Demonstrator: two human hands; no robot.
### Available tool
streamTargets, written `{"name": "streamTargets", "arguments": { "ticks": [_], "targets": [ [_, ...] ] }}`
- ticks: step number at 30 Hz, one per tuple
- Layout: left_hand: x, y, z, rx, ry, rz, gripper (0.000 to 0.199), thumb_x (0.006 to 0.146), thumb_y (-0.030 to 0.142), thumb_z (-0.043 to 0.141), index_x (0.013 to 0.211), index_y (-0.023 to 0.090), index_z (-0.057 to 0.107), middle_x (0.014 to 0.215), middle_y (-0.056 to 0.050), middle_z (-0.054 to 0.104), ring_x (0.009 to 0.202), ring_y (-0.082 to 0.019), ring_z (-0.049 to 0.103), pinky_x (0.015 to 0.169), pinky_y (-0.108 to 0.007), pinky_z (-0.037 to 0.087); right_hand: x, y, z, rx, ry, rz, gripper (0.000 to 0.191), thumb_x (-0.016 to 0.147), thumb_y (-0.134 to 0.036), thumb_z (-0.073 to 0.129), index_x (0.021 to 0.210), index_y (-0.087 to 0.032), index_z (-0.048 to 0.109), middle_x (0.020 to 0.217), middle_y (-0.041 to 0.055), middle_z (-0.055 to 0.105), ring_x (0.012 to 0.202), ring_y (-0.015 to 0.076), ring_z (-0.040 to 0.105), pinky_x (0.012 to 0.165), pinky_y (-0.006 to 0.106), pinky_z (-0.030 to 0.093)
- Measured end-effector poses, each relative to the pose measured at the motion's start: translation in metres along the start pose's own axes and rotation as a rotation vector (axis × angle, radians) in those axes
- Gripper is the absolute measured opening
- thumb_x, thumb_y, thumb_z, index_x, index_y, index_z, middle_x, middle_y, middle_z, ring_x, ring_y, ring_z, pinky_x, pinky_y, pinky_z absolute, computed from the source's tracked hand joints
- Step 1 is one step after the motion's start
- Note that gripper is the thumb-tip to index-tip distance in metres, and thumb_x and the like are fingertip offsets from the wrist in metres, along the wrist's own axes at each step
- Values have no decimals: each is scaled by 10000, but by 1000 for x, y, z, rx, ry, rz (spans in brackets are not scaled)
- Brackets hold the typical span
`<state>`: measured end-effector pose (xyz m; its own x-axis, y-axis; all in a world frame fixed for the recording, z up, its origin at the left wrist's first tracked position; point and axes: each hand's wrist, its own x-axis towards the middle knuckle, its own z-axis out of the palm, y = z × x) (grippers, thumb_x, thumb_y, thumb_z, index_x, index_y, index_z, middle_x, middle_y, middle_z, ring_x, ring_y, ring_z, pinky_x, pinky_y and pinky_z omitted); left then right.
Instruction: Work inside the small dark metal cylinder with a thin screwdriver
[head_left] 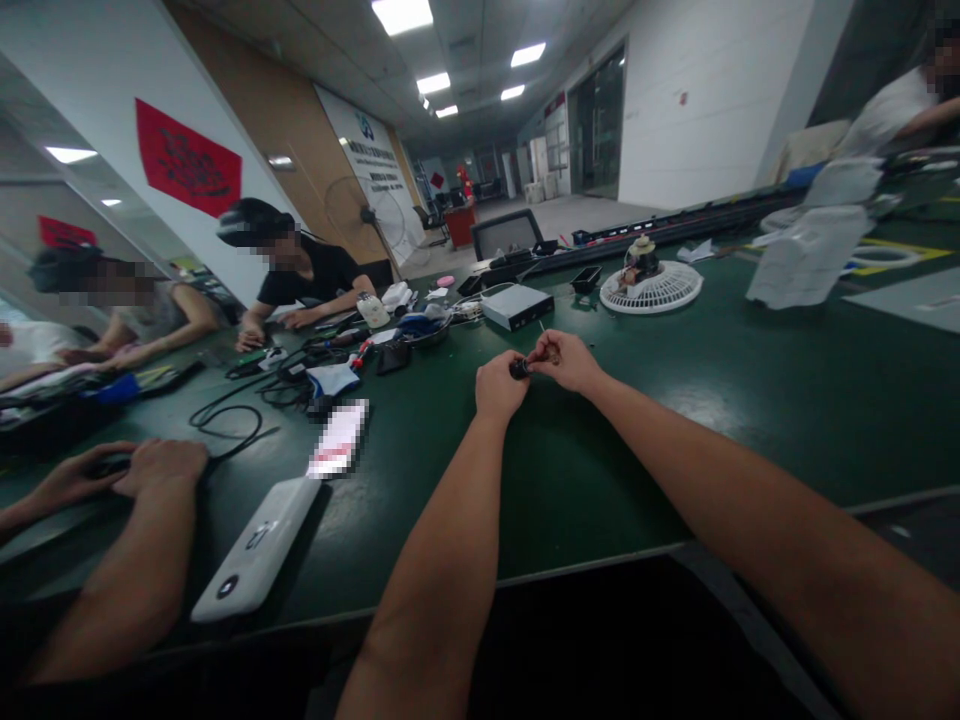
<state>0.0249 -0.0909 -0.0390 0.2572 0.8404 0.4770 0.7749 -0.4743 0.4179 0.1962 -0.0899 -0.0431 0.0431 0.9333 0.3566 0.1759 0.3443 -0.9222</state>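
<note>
Out over the green table, my left hand (501, 385) is closed round a small black round part (518, 369). My right hand (566, 361) meets it from the other side, its fingers pinched together against the part. A thin pale tip (542, 326) sticks up by the right fingertips; what those fingers hold is too small to tell. Beyond both hands lies a grey box (517, 306) with a black front. A white fan grille (651, 288) with a motor on top lies farther right.
At left, a co-worker's hands (161, 467) hold something dark with a cable. A white power bank (259, 550) and a lit phone (340, 438) lie nearby. Cables and small parts clutter the far left. Plastic-wrapped white pieces (814, 245) stand at right. Two people sit across.
</note>
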Motion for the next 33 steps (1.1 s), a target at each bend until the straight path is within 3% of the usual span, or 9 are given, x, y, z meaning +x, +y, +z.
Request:
{"name": "streamTargets", "arguments": {
  "ticks": [4, 7, 15, 21, 28, 33],
  "targets": [
    [0, 1, -1, -36, -20, 45, 188, 831, 260, 725, 1020, 262, 725, 1023, -33, 777, 954, -205, 707, 867, -308, 518, -1, 2, -1, -136, 35, -122, 331, 643, -188, 833, 828, -244, 564, 849, 17, 761, 816, 224, 705, 726, 337, 544],
    [0, 0, -1, -51, -36, 83, 208, 818, 227, 722, 1023, 254, 728, 1026, -24, 778, 964, -199, 705, 860, -295, 520, -1, 5, -2, -210, 52, -129, 376, 633, -220, 852, 842, -242, 540, 827, 7, 741, 764, 208, 681, 692, 319, 518],
    [1, -6, 1, -68, -23, 141, 231, 791, 177, 708, 1012, 238, 738, 994, -20, 781, 923, -199, 714, 827, -289, 528, 4, 15, -4, -331, -46, -119, 391, 641, -334, 873, 781, -229, 523, 673, -49, 615, 598, 144, 538, 567, 272, 378],
    [0, -7, 2, -82, 21, 180, 253, 799, 156, 671, 1036, 220, 733, 1027, -36, 780, 955, -206, 716, 861, -301, 536, 7, 19, -3, -105, -122, 25, 395, 637, -340, 838, 758, -237, 476, 591, -76, 554, 523, 126, 520, 498, 251, 353],
    [3, -6, -2, -70, -26, 231, 285, 773, 135, 684, 1038, 222, 746, 1061, -34, 777, 997, -209, 708, 931, -314, 537, 3, 11, -5, -373, -45, -74, 381, 648, -398, 849, 713, -224, 517, 596, -66, 532, 553, 122, 478, 530, 262, 318],
    [2, -4, -1, -58, 0, 201, 271, 805, 159, 680, 1061, 231, 734, 1080, -29, 772, 1011, -203, 703, 919, -311, 532, 1, 8, -3, -422, -12, -57, 363, 691, -412, 836, 744, -227, 528, 647, -46, 576, 591, 141, 524, 558, 274, 353]
  ]
}}
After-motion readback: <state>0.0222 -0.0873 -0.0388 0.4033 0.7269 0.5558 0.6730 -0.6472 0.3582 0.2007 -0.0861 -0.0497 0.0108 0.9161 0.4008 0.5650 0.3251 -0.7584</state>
